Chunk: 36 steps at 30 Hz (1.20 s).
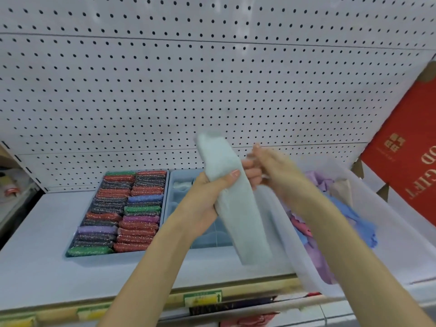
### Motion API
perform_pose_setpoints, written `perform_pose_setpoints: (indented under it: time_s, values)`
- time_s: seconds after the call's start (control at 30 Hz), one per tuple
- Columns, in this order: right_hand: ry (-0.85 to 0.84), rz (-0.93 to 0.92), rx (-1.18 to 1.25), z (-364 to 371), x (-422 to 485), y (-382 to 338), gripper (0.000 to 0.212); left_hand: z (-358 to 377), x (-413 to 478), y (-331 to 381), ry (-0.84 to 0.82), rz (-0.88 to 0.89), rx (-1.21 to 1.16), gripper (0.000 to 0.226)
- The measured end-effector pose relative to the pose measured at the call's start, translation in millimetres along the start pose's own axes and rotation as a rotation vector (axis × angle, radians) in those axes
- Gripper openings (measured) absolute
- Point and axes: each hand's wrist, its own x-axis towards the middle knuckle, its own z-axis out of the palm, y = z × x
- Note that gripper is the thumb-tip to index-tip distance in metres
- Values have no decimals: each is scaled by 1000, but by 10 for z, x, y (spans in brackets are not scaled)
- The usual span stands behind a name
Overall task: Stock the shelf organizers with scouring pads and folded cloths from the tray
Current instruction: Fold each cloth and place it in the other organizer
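Left hand [207,197] grip round pale cloth [236,208], right hand [271,166] blurred, grip unclear, blue organizer [173,197] half hidden behind, tray [306,267] right

head view, forward-down, close over shelf [35,267]

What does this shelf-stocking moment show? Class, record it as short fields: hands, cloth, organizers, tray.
Left hand: grips the pale green folded cloth, held tilted above the shelf
Right hand: blurred, beside the cloth's upper part; grip unclear
Pad organizer: packed with glittery scouring pads in two columns
Compartment organizer: white cloth in a back compartment; partly hidden by the arm
Tray: translucent, at right, holding loose cloths, purple and blue
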Motion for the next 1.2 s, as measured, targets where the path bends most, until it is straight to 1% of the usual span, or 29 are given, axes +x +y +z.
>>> perform_pose_setpoints:
  time_s: [0.07, 0.13, 0.2, 0.27, 0.33, 0.37, 0.47, 0.5, 0.57, 0.63, 0.67, 0.77, 0.87, 0.93, 1.03, 1.1, 1.2]
  values:
    - [-183, 119, 102, 98, -120, 256, 50, -37, 5, 6, 21, -1, 10, 30]
    - [-263, 177, 169, 173, -198, 417, 57, -62, 20, 7, 33, 22, -1, 31]
    - [-275, 166, 112, 216, -249, 485, 57, -74, 42, 5, 28, 56, -37, 33]
    - [-241, 109, -47, 253, -311, 487, 48, -81, 66, 2, 34, 72, -56, 33]
    - [-185, 48, -130, 282, -339, 491, 37, -93, 90, 1, 48, 87, -47, 33]
    - [-162, 32, -126, 300, -358, 494, 34, -102, 101, 1, 63, 93, -46, 32]
    - [-138, 16, -82, 350, -384, 549, 38, -130, 129, 15, 112, 97, -88, 30]
    - [-144, 23, -70, 363, -391, 580, 36, -145, 140, 16, 115, 94, -117, 30]
    - [-215, 57, -74, 372, -392, 626, 27, -180, 149, 17, 93, 78, -154, 31]
    - [-306, 94, -110, 338, -350, 622, 23, -219, 130, 20, 31, 53, -147, 34]
    - [-322, 87, -106, 304, -317, 603, 25, -237, 114, 24, -16, 35, -124, 35]
    - [-274, 32, -46, 234, -220, 483, 37, -276, 60, 73, -144, -25, -8, 40]
    - [-211, -14, -34, 265, -158, 456, 42, -298, 37, 147, -161, -69, 173, 40]
    - [-168, -76, 4, 303, -126, 432, 36, -315, 35, 173, -159, -95, 222, 39]
    - [-114, -148, 85, 328, -92, 357, 17, -320, 27, 187, -165, -98, 236, 37]
    - [-120, -165, 114, 326, -74, 331, 12, -323, 39, 179, -152, -102, 221, 37]
    - [-102, -187, 79, 305, -60, 325, 8, -350, 86, 150, -88, -110, 249, 35]
